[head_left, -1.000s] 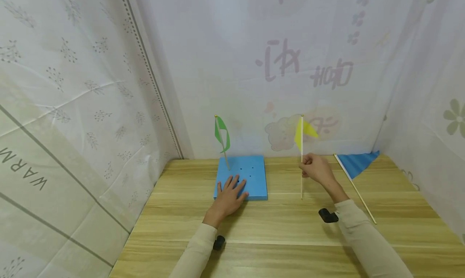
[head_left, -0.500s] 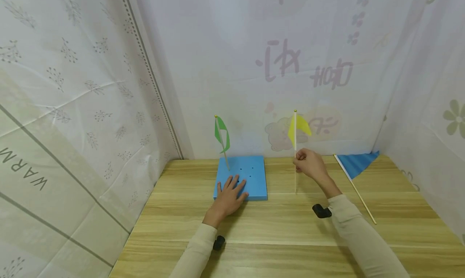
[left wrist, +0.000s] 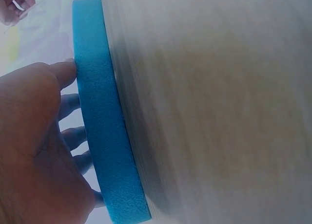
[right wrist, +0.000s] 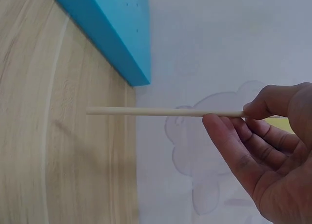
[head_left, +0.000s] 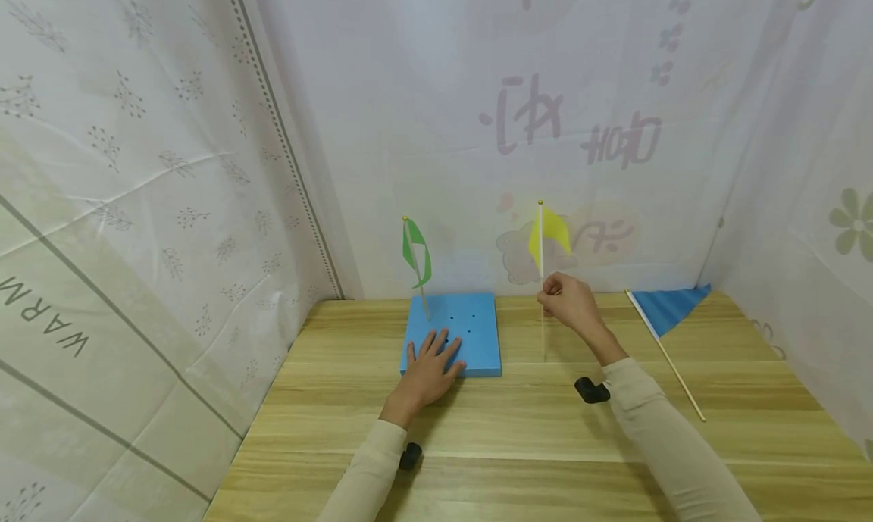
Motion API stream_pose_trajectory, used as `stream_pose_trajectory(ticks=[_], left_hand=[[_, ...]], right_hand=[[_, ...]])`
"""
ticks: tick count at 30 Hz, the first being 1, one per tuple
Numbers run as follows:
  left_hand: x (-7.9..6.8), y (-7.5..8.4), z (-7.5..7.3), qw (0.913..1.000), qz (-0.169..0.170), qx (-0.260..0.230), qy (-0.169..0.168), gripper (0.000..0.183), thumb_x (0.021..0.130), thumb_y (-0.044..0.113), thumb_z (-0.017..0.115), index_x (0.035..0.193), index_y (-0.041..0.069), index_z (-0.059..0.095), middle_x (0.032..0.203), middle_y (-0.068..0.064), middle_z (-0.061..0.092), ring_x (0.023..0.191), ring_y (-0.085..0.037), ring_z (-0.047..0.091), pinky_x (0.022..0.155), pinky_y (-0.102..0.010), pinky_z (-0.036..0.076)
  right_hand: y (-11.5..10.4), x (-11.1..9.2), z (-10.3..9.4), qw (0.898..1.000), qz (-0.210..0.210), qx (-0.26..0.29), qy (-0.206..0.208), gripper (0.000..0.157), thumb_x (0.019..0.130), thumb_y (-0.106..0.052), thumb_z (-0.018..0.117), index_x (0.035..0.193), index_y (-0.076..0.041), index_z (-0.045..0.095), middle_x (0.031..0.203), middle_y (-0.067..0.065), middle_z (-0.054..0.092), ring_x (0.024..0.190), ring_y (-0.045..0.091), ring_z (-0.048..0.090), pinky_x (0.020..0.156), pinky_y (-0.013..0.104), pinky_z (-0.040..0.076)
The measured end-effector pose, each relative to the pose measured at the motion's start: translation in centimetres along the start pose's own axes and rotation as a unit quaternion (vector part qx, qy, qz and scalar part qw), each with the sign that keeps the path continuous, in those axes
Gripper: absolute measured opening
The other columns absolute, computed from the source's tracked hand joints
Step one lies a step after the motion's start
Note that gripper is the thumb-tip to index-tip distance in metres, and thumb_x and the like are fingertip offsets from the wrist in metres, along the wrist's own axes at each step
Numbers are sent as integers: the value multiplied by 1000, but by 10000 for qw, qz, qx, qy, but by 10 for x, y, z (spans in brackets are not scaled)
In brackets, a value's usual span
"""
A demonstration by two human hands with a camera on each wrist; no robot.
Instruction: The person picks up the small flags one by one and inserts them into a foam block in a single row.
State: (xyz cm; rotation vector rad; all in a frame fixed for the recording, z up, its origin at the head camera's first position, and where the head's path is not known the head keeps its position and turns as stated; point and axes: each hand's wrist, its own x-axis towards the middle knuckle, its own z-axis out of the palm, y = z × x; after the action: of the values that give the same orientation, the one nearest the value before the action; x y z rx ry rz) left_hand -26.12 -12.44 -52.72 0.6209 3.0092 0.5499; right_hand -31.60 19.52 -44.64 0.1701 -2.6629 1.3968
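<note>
Blue foam block [head_left: 453, 332] lies on the desk [head_left: 518, 431] near the back wall, and we press our left hand [head_left: 430, 367] flat on its near part, fingers straight and spread, forearm reaching forward from the near edge. A green flag [head_left: 416, 251] stands in the block at its far left. We hold our right hand [head_left: 566, 304] raised to the right of the block, wrist bent upward, thumb and curled fingers [right wrist: 234, 136] pinching the stick of a yellow flag [head_left: 544, 238]. That stick stands upright, its lower end just above the desk, apart from the block. A blue flag [head_left: 667, 310] lies flat on the desk at the far right.
</note>
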Motion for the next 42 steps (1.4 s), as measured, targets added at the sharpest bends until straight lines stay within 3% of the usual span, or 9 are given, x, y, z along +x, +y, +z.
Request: stream_pose_trajectory(ticks=[8, 17, 24, 35, 42], left_hand=[[-1, 0, 0, 10000, 25, 51, 25, 61, 113, 45, 51, 166, 17, 42, 176, -16, 28, 165, -42, 20, 126, -79, 10], [0, -1, 0, 10000, 59, 1, 10, 61, 113, 45, 51, 166, 17, 42, 176, -17, 27, 165, -43, 19, 125, -79, 9], [0, -2, 1, 9999, 78, -62, 39, 61, 113, 45, 51, 166, 17, 43, 176, -17, 27, 165, -44, 19, 125, -79, 9], [0, 1, -1, 9999, -33, 88, -38, 61, 113, 47, 51, 166, 18, 43, 177, -14, 27, 165, -41, 20, 126, -78, 12], [0, 2, -2, 9999, -58, 76, -48, 61, 113, 47, 51, 165, 18, 43, 177, -14, 27, 165, -40, 20, 126, -78, 12]], right_hand=[[-12, 9, 9, 9999, -43, 104, -47, 14, 101, -16, 61, 103, -3, 65, 99, 17, 73, 89, 40, 79, 71, 35, 66], [-27, 21, 26, 9998, -78, 171, -104, 11, 100, -14, 62, 101, -4, 64, 98, 15, 71, 87, 38, 79, 76, 43, 67], [-44, 30, 41, 9996, -214, 29, -192, 9, 100, -14, 62, 101, -5, 64, 97, 14, 70, 91, 41, 79, 69, 34, 64], [-68, 37, 61, 9981, -607, -80, -101, 5, 99, -12, 65, 97, -7, 65, 92, 13, 71, 75, 26, 78, 65, 33, 62], [-79, 40, 71, 9975, -673, -155, -117, 5, 99, -12, 65, 98, -7, 64, 94, 12, 71, 74, 24, 77, 68, 35, 63]])
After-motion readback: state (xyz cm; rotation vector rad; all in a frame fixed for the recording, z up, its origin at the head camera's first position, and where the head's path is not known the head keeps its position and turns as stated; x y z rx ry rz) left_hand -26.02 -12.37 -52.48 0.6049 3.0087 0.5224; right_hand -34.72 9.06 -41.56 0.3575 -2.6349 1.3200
